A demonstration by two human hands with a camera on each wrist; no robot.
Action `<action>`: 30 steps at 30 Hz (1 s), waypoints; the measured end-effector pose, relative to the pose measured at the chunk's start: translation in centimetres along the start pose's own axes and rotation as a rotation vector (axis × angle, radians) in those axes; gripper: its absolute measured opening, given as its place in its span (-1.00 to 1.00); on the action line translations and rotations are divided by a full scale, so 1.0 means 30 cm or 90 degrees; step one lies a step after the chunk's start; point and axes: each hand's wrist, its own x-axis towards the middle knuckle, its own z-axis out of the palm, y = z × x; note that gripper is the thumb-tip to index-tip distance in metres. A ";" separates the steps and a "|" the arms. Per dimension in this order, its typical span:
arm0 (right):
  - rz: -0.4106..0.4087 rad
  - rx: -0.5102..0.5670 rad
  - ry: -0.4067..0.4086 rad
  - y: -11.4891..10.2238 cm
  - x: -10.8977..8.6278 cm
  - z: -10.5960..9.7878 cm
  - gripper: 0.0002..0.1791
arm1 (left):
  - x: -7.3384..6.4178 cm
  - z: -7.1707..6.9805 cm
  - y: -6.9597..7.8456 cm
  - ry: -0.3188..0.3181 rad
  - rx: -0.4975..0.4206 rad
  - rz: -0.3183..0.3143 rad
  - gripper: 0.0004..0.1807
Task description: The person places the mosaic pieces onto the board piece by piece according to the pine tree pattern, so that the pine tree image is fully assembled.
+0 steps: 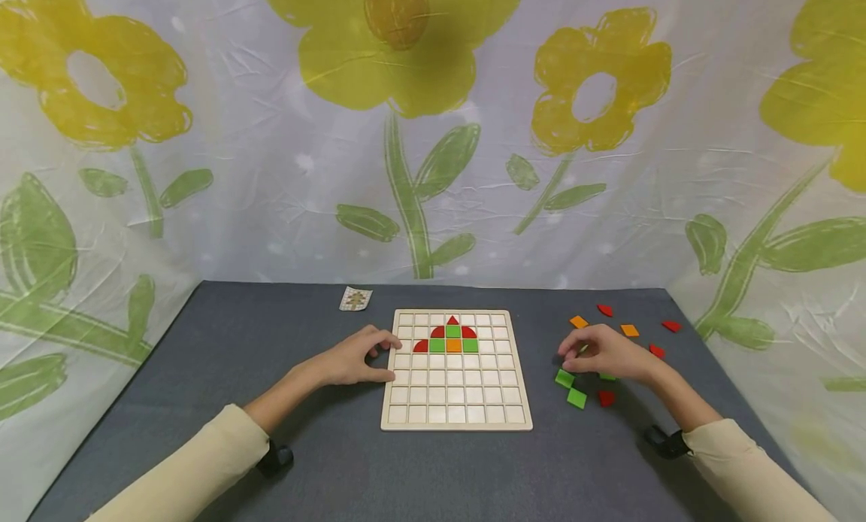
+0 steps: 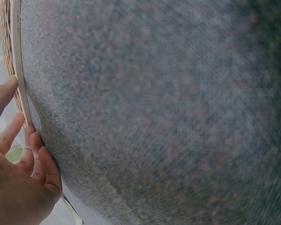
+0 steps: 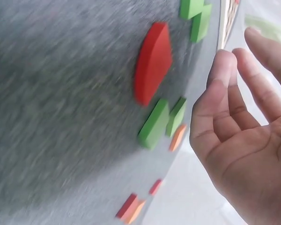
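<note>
A pale wooden grid board (image 1: 456, 396) lies on the table, with red, green and orange tiles set in its upper middle squares. My left hand (image 1: 355, 358) rests at the board's left edge, thumb and fingertips touching the rim. The left wrist view shows the fingers (image 2: 11, 89) against that pale rim (image 2: 18, 61). To the right, my right hand (image 1: 609, 350) hovers above loose tiles, its fingers loosely bent. Nothing shows between them in the right wrist view. Green tiles (image 1: 576, 398) and a red tile (image 1: 606, 398) lie beside and below this hand.
Behind the board's left corner lies a small patterned card (image 1: 355, 298). More loose tiles are spread around the right hand, among them an orange tile (image 1: 630, 330) and a red tile (image 1: 672, 326). A flowered curtain (image 1: 271, 168) hangs along the table's far edge.
</note>
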 end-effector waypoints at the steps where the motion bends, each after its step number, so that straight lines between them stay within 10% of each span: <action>1: -0.004 0.001 -0.002 0.002 -0.009 -0.003 -0.78 | -0.001 0.000 -0.001 0.000 0.000 -0.001 -0.46; 30: 0.020 -0.025 -0.023 0.062 -0.205 -0.013 -0.79 | 0.000 -0.003 -0.006 -0.002 -0.006 0.002 -0.46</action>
